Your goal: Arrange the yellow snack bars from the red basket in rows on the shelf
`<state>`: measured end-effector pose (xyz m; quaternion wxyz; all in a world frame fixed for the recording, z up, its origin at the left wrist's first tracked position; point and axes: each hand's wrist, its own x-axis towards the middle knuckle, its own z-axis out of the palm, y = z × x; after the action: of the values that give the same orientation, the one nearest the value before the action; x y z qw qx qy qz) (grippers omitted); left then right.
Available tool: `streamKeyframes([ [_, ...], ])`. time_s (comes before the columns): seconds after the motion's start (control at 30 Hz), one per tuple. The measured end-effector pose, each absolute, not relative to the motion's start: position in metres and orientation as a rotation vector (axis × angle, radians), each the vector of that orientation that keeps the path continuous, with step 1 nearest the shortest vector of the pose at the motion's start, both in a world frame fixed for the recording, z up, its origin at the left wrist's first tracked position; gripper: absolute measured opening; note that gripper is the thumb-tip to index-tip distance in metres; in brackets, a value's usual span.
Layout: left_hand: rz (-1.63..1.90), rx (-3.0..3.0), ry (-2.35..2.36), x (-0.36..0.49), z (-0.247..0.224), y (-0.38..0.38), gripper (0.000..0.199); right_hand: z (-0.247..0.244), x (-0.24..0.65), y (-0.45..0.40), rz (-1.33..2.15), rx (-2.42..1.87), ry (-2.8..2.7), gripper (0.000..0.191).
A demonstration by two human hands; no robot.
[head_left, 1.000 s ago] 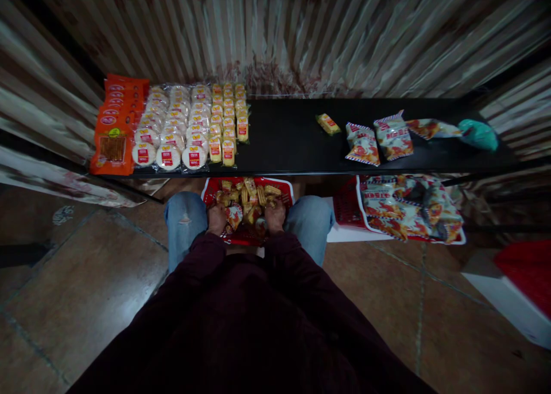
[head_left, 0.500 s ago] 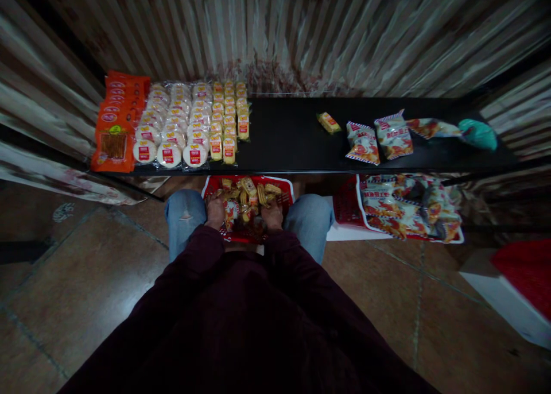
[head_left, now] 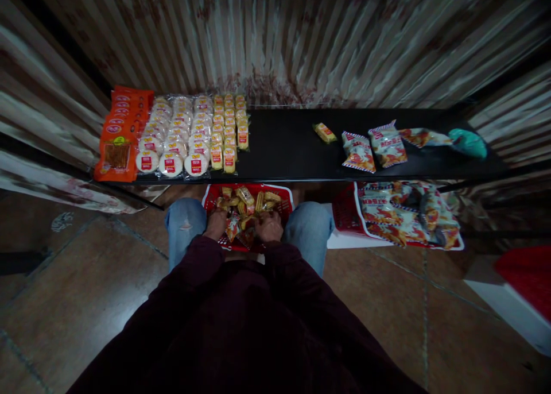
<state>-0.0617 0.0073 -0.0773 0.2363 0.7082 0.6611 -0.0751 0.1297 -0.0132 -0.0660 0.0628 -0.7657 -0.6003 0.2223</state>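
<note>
My single head view looks forward and steeply down over the black shelf's (head_left: 279, 147) near edge.

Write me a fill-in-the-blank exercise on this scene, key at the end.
1. The left hand and right hand reach into a ____ basket between the knees.
2. The flat packets at the far left of the black shelf are mostly ____.
3. The round white wrapped snacks form ____ columns.
4. The teal item lies near the shelf's ____ end.

Missing words: red; orange; three; right
</note>
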Motion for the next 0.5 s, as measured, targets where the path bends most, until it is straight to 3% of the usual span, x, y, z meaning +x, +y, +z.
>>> streamKeyframes([
  [0.27, 0.420, 1.970, 1.986, -0.056, -0.077, -0.003, 0.033, -0.070, 0.122, -0.015, 1.030, -2.157, -2.206, 0.025],
  [0.5, 0.184, 1.648, 1.946, -0.050, -0.092, -0.004, 0.026, -0.078, 0.121, -0.013, 1.070, -2.128, -2.156, 0.025],
])
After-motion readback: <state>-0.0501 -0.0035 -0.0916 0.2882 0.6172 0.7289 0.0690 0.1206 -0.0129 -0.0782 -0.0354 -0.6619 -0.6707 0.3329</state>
